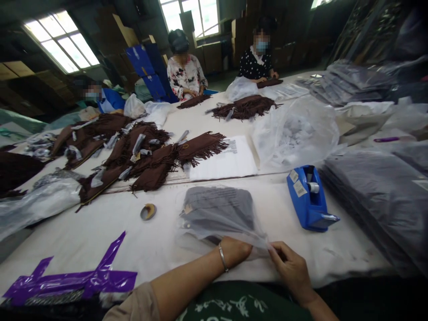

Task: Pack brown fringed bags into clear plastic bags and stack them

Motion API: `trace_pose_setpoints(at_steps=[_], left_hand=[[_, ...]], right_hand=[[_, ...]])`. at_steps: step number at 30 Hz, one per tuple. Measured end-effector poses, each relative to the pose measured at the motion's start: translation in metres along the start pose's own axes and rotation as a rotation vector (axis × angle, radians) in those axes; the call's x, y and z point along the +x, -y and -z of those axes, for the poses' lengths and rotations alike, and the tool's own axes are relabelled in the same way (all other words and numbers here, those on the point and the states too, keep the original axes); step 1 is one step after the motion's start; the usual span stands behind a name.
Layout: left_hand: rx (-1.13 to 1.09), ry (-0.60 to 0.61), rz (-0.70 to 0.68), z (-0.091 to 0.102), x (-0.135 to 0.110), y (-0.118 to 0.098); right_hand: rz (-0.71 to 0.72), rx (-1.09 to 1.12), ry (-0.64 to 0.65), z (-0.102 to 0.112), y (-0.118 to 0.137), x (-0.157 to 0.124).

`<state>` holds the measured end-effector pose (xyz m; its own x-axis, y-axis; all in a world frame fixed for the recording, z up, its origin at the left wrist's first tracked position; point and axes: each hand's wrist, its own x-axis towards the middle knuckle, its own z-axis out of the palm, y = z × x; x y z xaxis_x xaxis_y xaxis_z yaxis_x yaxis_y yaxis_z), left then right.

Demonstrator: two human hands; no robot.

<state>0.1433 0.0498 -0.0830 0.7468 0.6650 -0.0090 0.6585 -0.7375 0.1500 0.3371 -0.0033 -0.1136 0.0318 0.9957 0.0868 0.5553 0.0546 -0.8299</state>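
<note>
A clear plastic bag [214, 214] with a dark folded item inside lies on the white table [100, 232] in front of me. My left hand [236, 250], with a metal bangle on the wrist, rests on the bag's near open edge, fingers tucked under the plastic. My right hand [290, 267] pinches the same edge at its right corner, fingers closed on the film. A blue tape dispenser [309, 198] stands to the right of the bag.
A pile of brown fringed pieces [147, 156] and a white printed sheet [227, 160] lie beyond the bag. A tape roll [148, 211], purple tape strips [76, 281], a big clear bag [297, 129] and packed stacks [377, 191] surround me. Three people work at the far side.
</note>
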Motion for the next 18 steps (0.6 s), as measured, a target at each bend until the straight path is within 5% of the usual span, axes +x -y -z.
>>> trace_pose_setpoints(at_steps=[12, 18], left_hand=[[-0.03, -0.014, 0.048, 0.0, 0.047, -0.001], [-0.079, -0.062, 0.063, 0.013, 0.014, 0.003]], right_hand=[[0.12, -0.014, -0.045, -0.007, 0.001, -0.01], [-0.024, -0.127, -0.114, -0.01, 0.003, -0.006]])
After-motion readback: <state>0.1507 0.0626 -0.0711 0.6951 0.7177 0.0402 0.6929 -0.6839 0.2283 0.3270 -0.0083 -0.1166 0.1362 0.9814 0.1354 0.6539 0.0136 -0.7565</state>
